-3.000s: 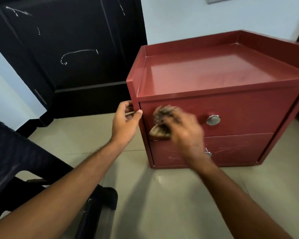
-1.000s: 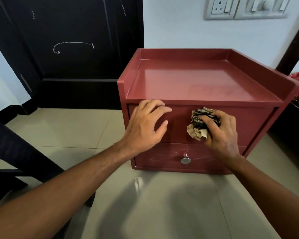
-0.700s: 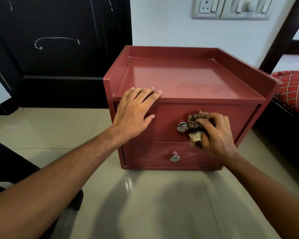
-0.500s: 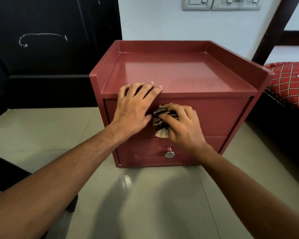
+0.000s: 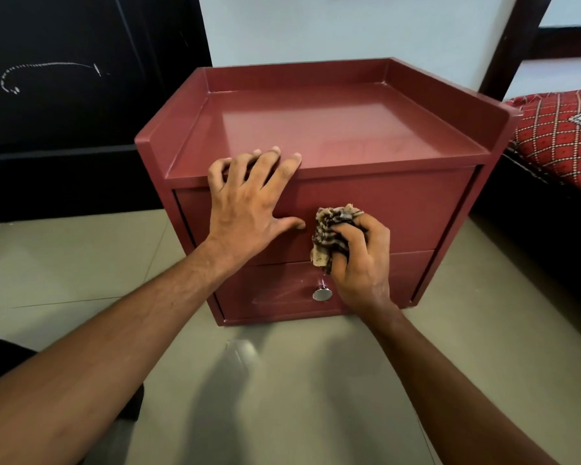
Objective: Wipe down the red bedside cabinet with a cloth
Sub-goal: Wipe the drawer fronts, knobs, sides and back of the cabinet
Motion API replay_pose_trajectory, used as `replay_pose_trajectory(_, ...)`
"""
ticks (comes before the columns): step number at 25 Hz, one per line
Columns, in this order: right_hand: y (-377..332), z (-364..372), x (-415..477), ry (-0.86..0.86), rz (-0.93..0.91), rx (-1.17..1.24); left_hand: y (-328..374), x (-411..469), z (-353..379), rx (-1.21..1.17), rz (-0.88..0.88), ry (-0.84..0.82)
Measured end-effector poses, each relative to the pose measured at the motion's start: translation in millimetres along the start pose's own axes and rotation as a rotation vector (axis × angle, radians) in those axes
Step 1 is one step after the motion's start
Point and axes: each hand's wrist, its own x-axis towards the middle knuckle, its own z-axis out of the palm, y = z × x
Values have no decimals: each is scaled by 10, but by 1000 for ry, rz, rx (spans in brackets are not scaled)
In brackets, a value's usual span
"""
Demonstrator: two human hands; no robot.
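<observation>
The red bedside cabinet (image 5: 399,209) stands on the tiled floor with two drawers and a raised rim on three sides of its top. My left hand (image 5: 249,203) rests spread on the upper drawer front, fingertips hooked over the top's front edge. My right hand (image 5: 359,260) grips a crumpled brown checked cloth (image 5: 331,229) and presses it against the middle of the upper drawer front, covering its knob. The lower drawer's silver knob (image 5: 322,293) shows just below my right hand.
A black door (image 5: 64,78) with chalk marks stands behind the cabinet on the left. A bed with a red patterned cover (image 5: 564,135) sits close on the right. Beige floor tiles (image 5: 299,380) lie in front; something dark sits at the lower left edge.
My right hand has rubbed the cloth back and forth across the upper drawer front and now sits at its middle. My left hand moved from the cabinet's left corner to the top's front edge.
</observation>
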Motion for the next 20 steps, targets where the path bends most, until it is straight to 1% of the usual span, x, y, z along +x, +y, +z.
replay_pose_trajectory(4, 105, -32, -168, -94, -1, -50, 19, -4, 7, 8, -3, 14)
replay_pose_trajectory(7, -62, 73, -119, -132, -113, -103, 22, 5, 25, 11, -11, 24)
replay_pose_trajectory(9, -50, 57, -138, -150, -172, -141, 25, 2, 24, 9, -10, 34)
replay_pose_trajectory(10, 26, 15, -153, -150, -167, -145, 25, 8, 30, 13, -9, 44)
replay_pose_trajectory(13, 210, -151, -156, -116, -10, -147, 16, 1, 46, -3, -11, 55)
replay_pose_trajectory(15, 199, -174, -50, -75, -2, -126, 24, 10, 64, 26, -9, 73)
replay_pose_trajectory(19, 117, -146, -113, -183, 4, -60, 9, 20, 62, 4, -18, 72)
replay_pose_trajectory(20, 77, -167, -200, -201, -24, -61, 20, 11, 57, 15, -20, 77)
